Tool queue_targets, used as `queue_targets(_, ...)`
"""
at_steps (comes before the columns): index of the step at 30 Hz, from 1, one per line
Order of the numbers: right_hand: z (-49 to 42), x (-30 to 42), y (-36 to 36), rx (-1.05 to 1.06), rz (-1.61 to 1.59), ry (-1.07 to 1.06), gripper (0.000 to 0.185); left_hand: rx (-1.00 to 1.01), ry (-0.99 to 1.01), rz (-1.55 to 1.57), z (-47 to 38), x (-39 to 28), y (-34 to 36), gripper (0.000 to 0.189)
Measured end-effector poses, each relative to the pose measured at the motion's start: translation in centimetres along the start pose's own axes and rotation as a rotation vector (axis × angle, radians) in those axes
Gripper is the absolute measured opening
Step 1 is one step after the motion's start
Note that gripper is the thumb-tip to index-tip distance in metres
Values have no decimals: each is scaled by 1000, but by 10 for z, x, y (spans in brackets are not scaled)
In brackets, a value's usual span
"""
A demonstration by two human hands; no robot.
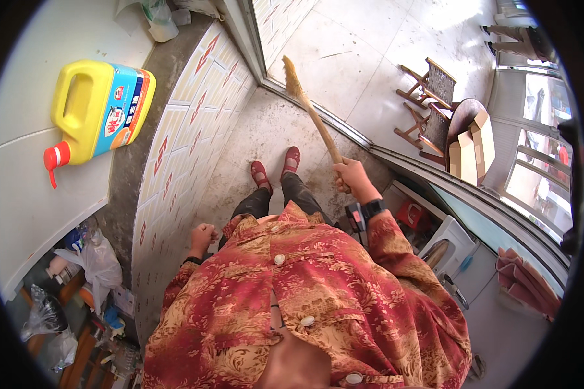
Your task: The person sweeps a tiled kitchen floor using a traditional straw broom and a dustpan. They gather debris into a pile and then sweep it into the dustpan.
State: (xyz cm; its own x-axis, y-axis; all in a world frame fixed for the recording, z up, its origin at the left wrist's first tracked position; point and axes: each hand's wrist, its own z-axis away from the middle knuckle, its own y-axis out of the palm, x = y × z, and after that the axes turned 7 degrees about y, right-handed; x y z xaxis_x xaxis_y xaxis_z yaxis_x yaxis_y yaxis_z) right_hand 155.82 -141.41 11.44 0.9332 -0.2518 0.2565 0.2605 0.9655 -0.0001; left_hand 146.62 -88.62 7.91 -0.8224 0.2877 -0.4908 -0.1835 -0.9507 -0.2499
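My right hand [354, 176] is closed around the handle of a short straw hand broom [316, 116]. The broom slants up and to the left, its worn bristle end over the metal track of a sliding door [333, 119]. My left hand [204, 237] hangs by my side near the tiled half wall, fingers curled; whether they are fully closed is not plain. Nothing shows in it. Below the broom lies a stained tiled floor [253, 116], where my feet in red shoes [292, 156] stand.
On the left, a yellow detergent jug [80, 141] rests on the white counter [19, 180]. Beyond the doorway are folding stools [438, 85], a round table [462, 106] with cardboard boxes [472, 148], and a person's legs [511, 41]. A white sink [447, 238] stands at right.
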Motion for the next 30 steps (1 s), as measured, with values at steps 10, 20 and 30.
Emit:
queue_targets(10,-8,-14,-14,-170,316,-50,15,55,-5,-3,-12,3,1,18)
queue_targets(20,-2,-12,43,-46,61,-93,19,24,0,-77,-29,6,-29,19)
queue_targets(30,-34,-16,26,-115,382,-151,14,92,9,-137,-25,8,-25,20)
